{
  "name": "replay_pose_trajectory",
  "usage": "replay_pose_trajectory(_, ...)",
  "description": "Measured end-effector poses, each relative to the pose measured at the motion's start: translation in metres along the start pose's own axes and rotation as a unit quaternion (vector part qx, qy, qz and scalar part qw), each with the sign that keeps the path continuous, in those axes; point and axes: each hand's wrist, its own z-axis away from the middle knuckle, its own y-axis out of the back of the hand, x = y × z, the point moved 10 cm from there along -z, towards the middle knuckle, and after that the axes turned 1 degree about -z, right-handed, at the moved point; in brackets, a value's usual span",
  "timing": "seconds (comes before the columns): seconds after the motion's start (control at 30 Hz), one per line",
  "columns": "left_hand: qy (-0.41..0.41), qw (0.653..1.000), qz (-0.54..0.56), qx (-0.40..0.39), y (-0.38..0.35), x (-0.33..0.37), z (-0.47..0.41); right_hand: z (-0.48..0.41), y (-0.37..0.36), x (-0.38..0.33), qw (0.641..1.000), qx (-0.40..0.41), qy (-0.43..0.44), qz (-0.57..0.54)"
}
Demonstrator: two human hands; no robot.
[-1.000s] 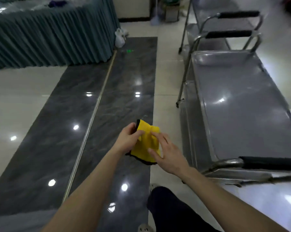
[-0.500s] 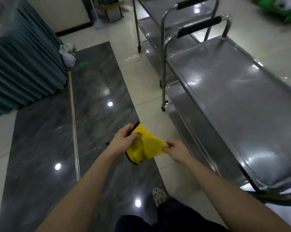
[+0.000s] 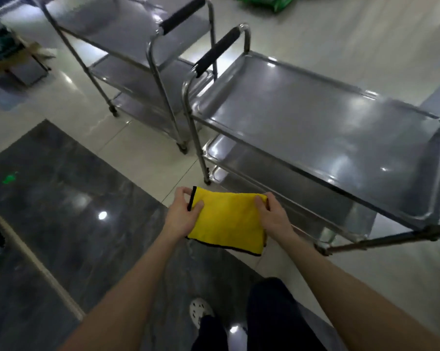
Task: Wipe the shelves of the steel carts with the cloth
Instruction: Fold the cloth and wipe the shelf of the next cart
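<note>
A yellow cloth (image 3: pixel 227 220) with black edging is stretched flat between my hands, over the floor in front of me. My left hand (image 3: pixel 182 215) pinches its left edge and my right hand (image 3: pixel 273 215) grips its right edge. Just beyond and to the right stands a steel cart (image 3: pixel 315 127) with a bare, shiny top shelf, lower shelves beneath and a black-padded handle (image 3: pixel 217 50) at its far left end. A second steel cart (image 3: pixel 127 34) of the same kind stands behind it, at the upper left.
The floor is glossy pale tile with a dark marble strip (image 3: pixel 62 211) at the left. A green bag (image 3: pixel 267 3) lies at the far top. Cardboard and clutter (image 3: pixel 9 51) sit at the upper left. My shoe (image 3: pixel 200 311) and dark trousers show at the bottom.
The cloth was bunched between my hands; I have now spread it out flat. My view has turned to the right, so both carts lie in front of me.
</note>
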Motion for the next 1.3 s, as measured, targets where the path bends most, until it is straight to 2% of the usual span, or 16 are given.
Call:
replay_pose_trajectory(0.1, -0.067, 0.997, -0.027, -0.03, -0.004, 0.016, -0.038, -0.004, -0.005, 0.005, 0.997, 0.043, -0.051, -0.027)
replay_pose_trajectory(0.2, -0.115, 0.986, -0.076, -0.09, -0.025, 0.025, -0.073, -0.015, -0.011, 0.02, 0.985, 0.066, -0.119, -0.108)
replay_pose_trajectory(0.27, -0.128, 0.978, -0.091, -0.135, -0.04, 0.027, -0.1, -0.03, -0.016, 0.022, 0.982, 0.064, -0.12, -0.128)
replay_pose_trajectory(0.43, -0.109, 0.957, -0.133, -0.234, -0.069, 0.018, -0.165, -0.085, -0.025, 0.027, 0.99, 0.106, -0.087, -0.02)
replay_pose_trajectory(0.5, -0.11, 0.95, -0.152, -0.25, -0.082, 0.013, -0.19, -0.111, -0.031, 0.032, 0.991, 0.119, -0.068, 0.006)
replay_pose_trajectory(0.7, -0.131, 0.946, -0.198, -0.219, -0.118, -0.012, -0.266, -0.185, -0.061, 0.06, 0.993, 0.104, -0.058, 0.02)
replay_pose_trajectory(0.8, -0.139, 0.94, -0.207, -0.231, -0.144, -0.031, -0.304, -0.223, -0.072, 0.078, 0.991, 0.097, -0.083, 0.037)
replay_pose_trajectory(0.9, -0.169, 0.93, -0.213, -0.247, -0.176, -0.04, -0.345, -0.266, -0.073, 0.093, 0.985, 0.13, -0.088, 0.068)
replay_pose_trajectory(1.0, -0.218, 0.929, -0.197, -0.225, -0.205, -0.04, -0.393, -0.312, -0.068, 0.104, 0.977, 0.18, -0.086, 0.079)
replay_pose_trajectory(1.1, -0.24, 0.925, -0.196, -0.221, -0.23, -0.053, -0.434, -0.36, -0.082, 0.122, 0.972, 0.169, -0.081, 0.14)
replay_pose_trajectory(1.17, -0.254, 0.93, -0.176, -0.2, -0.233, -0.068, -0.449, -0.38, -0.098, 0.138, 0.948, 0.162, -0.105, 0.253)
replay_pose_trajectory(1.23, -0.273, 0.944, -0.12, -0.14, -0.218, -0.084, -0.45, -0.383, -0.107, 0.14, 0.915, 0.213, -0.106, 0.326)
replay_pose_trajectory(1.3, -0.291, 0.95, -0.083, -0.075, -0.196, -0.106, -0.445, -0.378, -0.115, 0.133, 0.891, 0.275, -0.09, 0.351)
